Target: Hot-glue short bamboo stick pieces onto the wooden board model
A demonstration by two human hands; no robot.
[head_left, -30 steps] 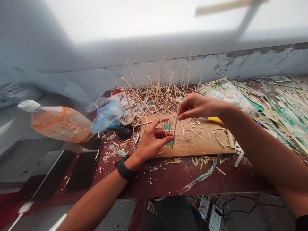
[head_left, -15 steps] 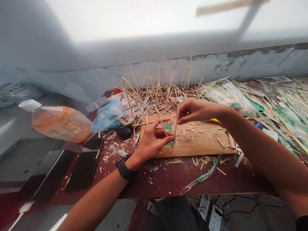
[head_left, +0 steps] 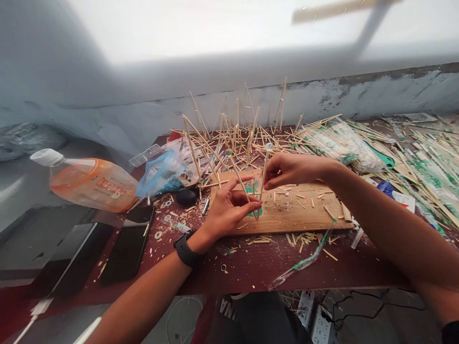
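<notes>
My left hand [head_left: 233,205] pinches a narrow V-shaped frame of thin bamboo sticks [head_left: 264,177] near its lower point. A short crosspiece joins the two legs, and each upper end bears a small pale disc [head_left: 269,146]. My right hand [head_left: 287,168] is close beside the frame's right leg, its fingers curled together. Whether its fingertips touch the leg or pinch something small, I cannot tell. Below both hands lies a wooden board [head_left: 297,222] with a green patch and scattered stick offcuts.
Several upright stick frames [head_left: 236,126] stand behind the board. At left are an orange-labelled bottle [head_left: 96,184], a blue plastic bag [head_left: 159,174] and a phone [head_left: 125,251]. Bagged and loose sticks [head_left: 416,165] cover the right side. A torn wrapper [head_left: 304,263] lies near the table's front edge.
My right hand has shifted slightly down along the frame's right leg. My left hand keeps its grip, and the frame stays nearly where it was.
</notes>
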